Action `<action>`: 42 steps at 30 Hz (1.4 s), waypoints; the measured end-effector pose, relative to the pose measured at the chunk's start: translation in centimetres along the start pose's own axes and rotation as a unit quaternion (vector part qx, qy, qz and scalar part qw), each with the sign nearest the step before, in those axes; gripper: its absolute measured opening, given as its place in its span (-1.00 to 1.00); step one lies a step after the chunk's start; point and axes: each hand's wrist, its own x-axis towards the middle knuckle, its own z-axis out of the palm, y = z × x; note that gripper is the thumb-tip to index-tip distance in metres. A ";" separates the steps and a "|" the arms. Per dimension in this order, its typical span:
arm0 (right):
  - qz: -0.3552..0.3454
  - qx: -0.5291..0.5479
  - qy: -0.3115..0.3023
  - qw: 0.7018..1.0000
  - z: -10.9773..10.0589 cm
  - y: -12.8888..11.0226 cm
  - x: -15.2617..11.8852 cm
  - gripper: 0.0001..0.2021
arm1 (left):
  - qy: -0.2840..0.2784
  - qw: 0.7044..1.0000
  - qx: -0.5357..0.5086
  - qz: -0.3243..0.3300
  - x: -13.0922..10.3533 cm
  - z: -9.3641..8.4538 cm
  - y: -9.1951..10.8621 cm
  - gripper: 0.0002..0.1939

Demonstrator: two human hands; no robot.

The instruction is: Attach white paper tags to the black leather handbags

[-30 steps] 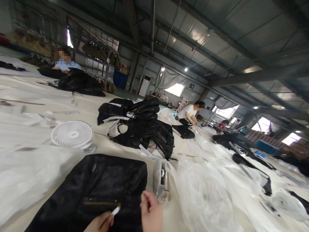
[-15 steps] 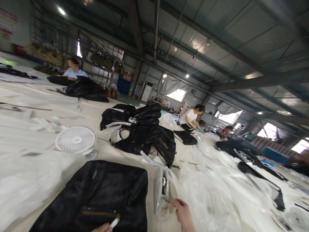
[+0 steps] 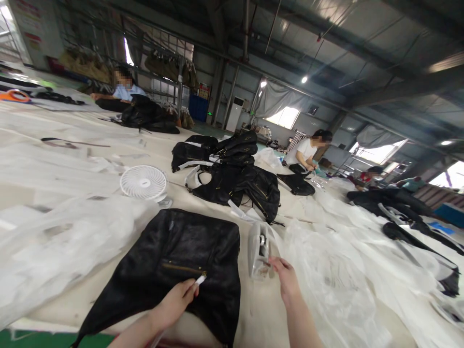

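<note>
A black leather-look bag (image 3: pixel 203 237) lies flat in front of me, a brass-toned zip across its middle. My left hand (image 3: pixel 181 299) rests over the bag, thumb and fingers pinching the white-wrapped zip pull (image 3: pixel 200 279) at the zip's right end. To the right of the bag stands a clear tape dispenser (image 3: pixel 253 246) with a roll inside. My right hand (image 3: pixel 286 275) is at its near right corner, fingertips pinched on the end of the tape, which is thin and hard to make out.
Clear plastic bags (image 3: pixel 326 280) spread on the right, more plastic (image 3: pixel 87 237) on the left. A white fan (image 3: pixel 144 182) stands beyond the bag. Several black bags (image 3: pixel 235 183) are piled farther back. Two people (image 3: pixel 306 150) (image 3: pixel 126 89) work across the table.
The view has tilted down and turned left, so more of both arms and the bag's near edge show. Both hands keep their places, at the zip pull and at the dispenser.
</note>
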 end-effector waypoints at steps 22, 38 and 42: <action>0.063 -0.050 0.046 0.996 1.6 7.6 -6.3 -0.53 | 0.012 0.995 -0.099 -0.011 -0.1 0.6 0.0 -0.42; 0.063 0.044 -0.298 0.951 16.2 -0.6 -13.3 -0.53 | -0.021 0.999 -0.024 0.010 -0.9 -0.2 0.6 -0.72; 0.077 -0.015 -0.280 0.957 16.8 0.4 -12.8 -0.53 | -0.023 0.999 -0.008 0.021 -0.8 -0.3 0.5 -0.74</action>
